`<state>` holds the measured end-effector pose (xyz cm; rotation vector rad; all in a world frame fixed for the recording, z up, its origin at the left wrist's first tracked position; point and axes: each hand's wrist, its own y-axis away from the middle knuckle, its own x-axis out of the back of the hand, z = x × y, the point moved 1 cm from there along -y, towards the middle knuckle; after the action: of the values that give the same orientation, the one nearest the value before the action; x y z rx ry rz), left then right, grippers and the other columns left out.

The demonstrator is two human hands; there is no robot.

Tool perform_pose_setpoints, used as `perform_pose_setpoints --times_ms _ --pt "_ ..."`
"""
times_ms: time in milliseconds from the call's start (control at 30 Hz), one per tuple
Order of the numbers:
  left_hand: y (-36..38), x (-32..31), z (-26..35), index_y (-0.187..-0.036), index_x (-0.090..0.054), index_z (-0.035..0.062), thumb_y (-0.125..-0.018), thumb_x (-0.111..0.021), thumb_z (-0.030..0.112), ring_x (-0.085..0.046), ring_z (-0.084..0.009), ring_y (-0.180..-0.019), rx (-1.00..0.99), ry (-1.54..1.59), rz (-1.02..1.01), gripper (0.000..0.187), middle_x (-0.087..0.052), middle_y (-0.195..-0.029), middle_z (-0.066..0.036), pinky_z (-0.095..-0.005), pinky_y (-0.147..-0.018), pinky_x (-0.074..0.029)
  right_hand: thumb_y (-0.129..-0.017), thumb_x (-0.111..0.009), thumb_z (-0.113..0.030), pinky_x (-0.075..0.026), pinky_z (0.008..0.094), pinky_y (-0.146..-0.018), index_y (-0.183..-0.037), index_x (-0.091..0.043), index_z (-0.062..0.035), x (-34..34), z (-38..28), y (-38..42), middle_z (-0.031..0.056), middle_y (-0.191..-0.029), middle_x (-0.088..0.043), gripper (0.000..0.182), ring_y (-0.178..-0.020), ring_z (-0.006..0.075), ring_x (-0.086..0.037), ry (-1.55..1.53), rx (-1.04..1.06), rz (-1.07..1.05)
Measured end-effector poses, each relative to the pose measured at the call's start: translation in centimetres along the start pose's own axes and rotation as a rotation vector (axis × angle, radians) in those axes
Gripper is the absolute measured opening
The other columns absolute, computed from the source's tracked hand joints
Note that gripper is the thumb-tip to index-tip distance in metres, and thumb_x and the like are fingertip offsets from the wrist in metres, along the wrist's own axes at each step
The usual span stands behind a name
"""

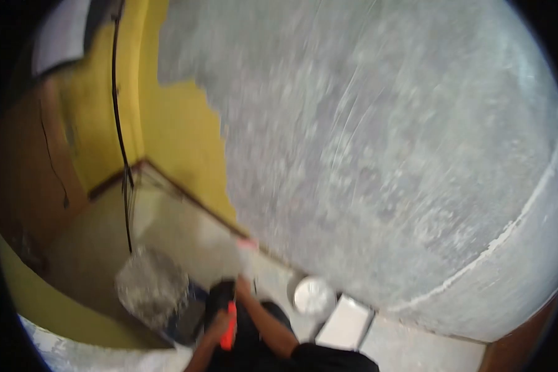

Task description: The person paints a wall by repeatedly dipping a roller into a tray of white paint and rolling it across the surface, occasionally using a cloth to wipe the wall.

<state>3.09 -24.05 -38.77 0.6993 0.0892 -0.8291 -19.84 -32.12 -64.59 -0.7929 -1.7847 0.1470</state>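
Low in the view, my left hand (216,327) is closed around a red-orange handle (229,327) held upright in front of my dark trousers. The rest of that tool is not clear. My right hand (243,288) is just above and to the right of it, fingers curled but smeared by motion. Beyond its fingers extends a pale blurred shape (246,265) with a pink end; I cannot make out what it is. Facing me is a large wall (378,149) with a streaky grey coat, bordered by ragged yellow paint (192,130).
At the wall's foot stand a round white container (314,296) and a white rectangular panel (346,323) with dark edges. A rough grey mass (152,286) lies on the left beside something dark blue. A black cable (115,93) hangs down near the corner.
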Motion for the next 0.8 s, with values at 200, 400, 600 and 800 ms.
perform_pose_setpoints --times_ms 200,400,600,800 --pt "5.4 -2.9 3.4 -0.103 -0.061 0.0029 -0.090 -0.063 0.041 -0.055 -0.0217 -0.086 -0.129 -0.208 -0.030 0.041 -0.059 -0.093 -0.016 -0.0379 -0.079 -0.046 -0.098 -0.045 -0.038 -0.038 0.0325 -0.040 -0.072 -0.052 -0.0067 17.5 -6.6 -9.3 0.0032 -0.058 -0.049 0.041 -0.044 0.0153 -0.048 -1.228 -0.857 -0.081" --pt "3.0 -4.4 9.3 -0.090 -0.059 0.0059 -0.088 -0.064 0.049 -0.050 -0.0180 -0.067 -0.513 -0.399 0.142 0.043 -0.053 -0.073 -0.006 -0.0412 -0.064 -0.042 -0.097 -0.044 -0.047 -0.043 0.0304 -0.047 -0.078 -0.056 -0.0054 35.1 -12.8 -16.7 0.0038 -0.061 -0.054 0.047 -0.050 0.0158 -0.054 -1.180 -0.450 -0.269" --pt "9.3 -8.9 27.9 -0.071 -0.054 0.0067 -0.091 -0.062 0.038 -0.053 -0.0156 -0.046 -0.725 -0.254 -0.046 0.038 -0.056 -0.059 -0.006 -0.0303 -0.045 -0.045 -0.097 -0.037 -0.055 -0.052 0.0308 -0.055 -0.100 -0.063 -0.0010 37.5 -11.1 -7.3 0.0101 -0.076 -0.066 0.060 -0.062 0.0202 -0.064 -1.174 -0.822 -0.661" --pt "18.4 -17.9 45.8 -0.064 -0.048 0.0062 -0.095 -0.035 0.063 -0.051 -0.0160 -0.048 -0.761 -0.166 -0.129 0.067 -0.048 -0.053 -0.005 -0.0310 -0.045 -0.039 -0.101 -0.037 -0.040 -0.046 0.0328 -0.088 -0.119 -0.061 -0.0001 62.6 -25.7 -13.9 0.0145 -0.113 -0.064 0.050 -0.102 0.0250 -0.062 -1.020 -0.538 -0.273"
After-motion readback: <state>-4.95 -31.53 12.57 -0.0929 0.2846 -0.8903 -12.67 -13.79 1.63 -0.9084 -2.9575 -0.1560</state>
